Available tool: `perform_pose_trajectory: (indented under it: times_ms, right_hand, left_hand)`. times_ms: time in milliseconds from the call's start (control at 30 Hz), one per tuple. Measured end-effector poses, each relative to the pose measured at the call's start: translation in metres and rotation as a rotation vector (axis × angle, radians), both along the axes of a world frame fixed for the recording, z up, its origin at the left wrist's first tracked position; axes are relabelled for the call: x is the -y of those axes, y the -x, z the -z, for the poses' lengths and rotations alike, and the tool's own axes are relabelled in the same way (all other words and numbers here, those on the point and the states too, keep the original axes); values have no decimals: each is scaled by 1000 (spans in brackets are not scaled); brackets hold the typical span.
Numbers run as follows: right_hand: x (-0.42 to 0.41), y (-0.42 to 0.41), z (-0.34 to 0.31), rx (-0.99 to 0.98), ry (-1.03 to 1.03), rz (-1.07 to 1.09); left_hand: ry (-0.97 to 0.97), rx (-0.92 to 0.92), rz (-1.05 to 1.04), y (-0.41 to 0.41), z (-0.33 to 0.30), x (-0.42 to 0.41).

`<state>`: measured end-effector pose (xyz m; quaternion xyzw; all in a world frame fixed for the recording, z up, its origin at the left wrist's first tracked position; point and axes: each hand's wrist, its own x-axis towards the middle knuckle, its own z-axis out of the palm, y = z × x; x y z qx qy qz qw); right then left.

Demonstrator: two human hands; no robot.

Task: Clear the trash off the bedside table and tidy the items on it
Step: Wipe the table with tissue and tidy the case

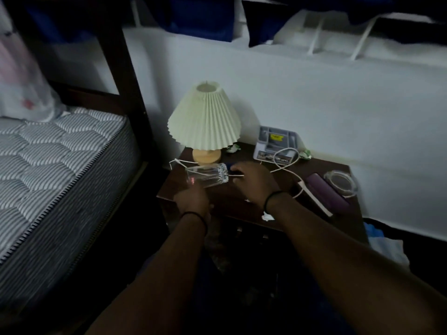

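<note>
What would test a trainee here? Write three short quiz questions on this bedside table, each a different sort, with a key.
1. True or false: the lamp lies tipped over.
2. What does the left hand hold? A) clear plastic bottle B) book C) mug
3. Name the item under the white cable by the wall.

Key: 1 false, it stands upright. 2 A, the clear plastic bottle. 3 The grey organizer tray.

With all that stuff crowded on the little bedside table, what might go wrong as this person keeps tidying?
1. The left hand holds a clear plastic bottle lying sideways near the lamp; a careless swing could bump it.
2. A white cable loops across the table beside the right hand; snagging it might drag the grey organizer.
3. The clear ring-shaped item sits at the table edge and could be knocked off.
</note>
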<state>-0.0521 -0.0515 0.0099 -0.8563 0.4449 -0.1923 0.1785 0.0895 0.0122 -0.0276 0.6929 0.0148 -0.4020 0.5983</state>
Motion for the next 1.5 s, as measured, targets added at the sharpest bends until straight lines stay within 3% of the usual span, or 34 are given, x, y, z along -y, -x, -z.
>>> perform_pose_trajectory:
  times_ms: [100,300,433,533,667,767,967,1133,1267,1367,1500]
  right_hand:
    - [7,-29,21,-124,40,-107]
    - [34,-72,49,-368,158,-140]
    - [47,-87,62,-361,179,-114]
    - [50,-88,63,-294,129,-98]
    - [40,-84,60,-40,35,-36]
    - [27,-85,56,133,-125,-6]
    - [13,-75,58,424,-559,106]
    - [21,-56,52,244,-470,61]
    - [26,-24,47,271,-464,177]
    - [25,14,41,288,-353,275]
    - [23,62,39,369,-355,528]
  left_hand:
    - [42,-190,-69,-4,6,8]
    - [51,-301,-80,-18,22,34]
    - [101,-384,-123,-18,25,40]
    - [105,-275,-163,-12,31,39]
    - [117,72,-208,-5,19,31]
    - [114,307,-130,-3,7,20]
    - [179,573,97,-8,12,11]
    - [60,633,127,-13,22,15]
    - [-239,506,70,-5,20,12]
    - [-236,450,139,9,18,13]
    - [-120,604,399,42,11,15]
